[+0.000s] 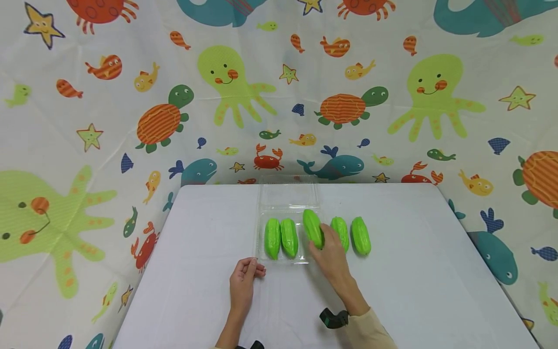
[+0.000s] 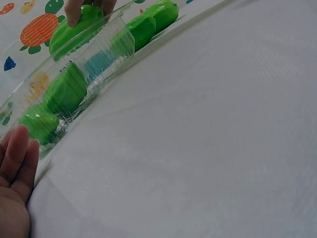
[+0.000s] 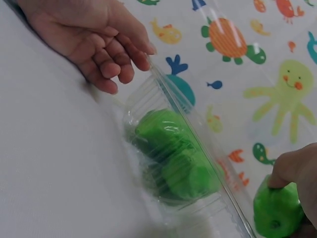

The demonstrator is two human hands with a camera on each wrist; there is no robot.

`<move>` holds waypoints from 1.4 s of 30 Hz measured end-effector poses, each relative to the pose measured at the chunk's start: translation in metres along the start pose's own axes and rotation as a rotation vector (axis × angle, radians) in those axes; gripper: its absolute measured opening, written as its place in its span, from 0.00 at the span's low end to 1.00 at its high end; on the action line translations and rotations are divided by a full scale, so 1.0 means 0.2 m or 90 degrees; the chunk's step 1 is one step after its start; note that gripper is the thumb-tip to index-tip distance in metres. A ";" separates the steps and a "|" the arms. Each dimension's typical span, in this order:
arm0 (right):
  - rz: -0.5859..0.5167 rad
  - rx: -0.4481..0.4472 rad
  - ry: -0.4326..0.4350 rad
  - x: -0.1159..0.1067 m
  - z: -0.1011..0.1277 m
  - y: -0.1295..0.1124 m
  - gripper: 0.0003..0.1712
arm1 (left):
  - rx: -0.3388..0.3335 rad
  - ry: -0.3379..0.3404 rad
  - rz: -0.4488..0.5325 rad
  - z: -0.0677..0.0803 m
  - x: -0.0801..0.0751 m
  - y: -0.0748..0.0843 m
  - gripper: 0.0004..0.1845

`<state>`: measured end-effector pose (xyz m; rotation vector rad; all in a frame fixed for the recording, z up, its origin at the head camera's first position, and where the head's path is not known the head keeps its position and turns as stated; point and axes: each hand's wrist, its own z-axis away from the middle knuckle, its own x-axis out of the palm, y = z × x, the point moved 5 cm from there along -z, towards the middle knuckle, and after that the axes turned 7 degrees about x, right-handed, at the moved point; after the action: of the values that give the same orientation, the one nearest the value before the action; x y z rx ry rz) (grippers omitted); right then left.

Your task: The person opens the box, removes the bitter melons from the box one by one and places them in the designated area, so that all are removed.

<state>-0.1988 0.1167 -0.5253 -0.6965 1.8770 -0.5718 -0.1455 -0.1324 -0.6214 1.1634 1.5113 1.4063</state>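
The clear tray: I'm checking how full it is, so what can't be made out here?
- Head view: the right hand covers the held gourd's near end.
- Left wrist view: the tray wall blurs the gourds behind.
- Right wrist view: the frame edge crops the held gourd.

Head view looks down; wrist views, low and close, share the clear tray point(image 1: 262, 241).

A staged recording booth — sea-creature cloth backdrop point(image 1: 279, 87) surrounds a white table point(image 1: 414, 281).
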 end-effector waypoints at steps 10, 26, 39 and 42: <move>0.002 -0.005 0.031 -0.04 0.00 0.03 0.31 | -0.004 -0.002 0.007 0.00 0.00 0.01 0.16; 0.005 -0.036 0.093 -0.11 0.00 0.08 0.30 | -0.006 -0.001 0.001 0.00 0.00 0.03 0.15; 0.010 -0.027 0.118 -0.16 -0.02 0.13 0.30 | -0.020 0.006 0.005 0.00 0.01 0.02 0.14; 0.015 -0.025 0.123 -0.17 -0.03 0.14 0.29 | -0.026 0.003 0.002 0.00 0.01 0.03 0.14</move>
<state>-0.1985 0.1611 -0.5200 -0.6628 2.0779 -0.6073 -0.1452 -0.1311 -0.6150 1.1385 1.4784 1.4363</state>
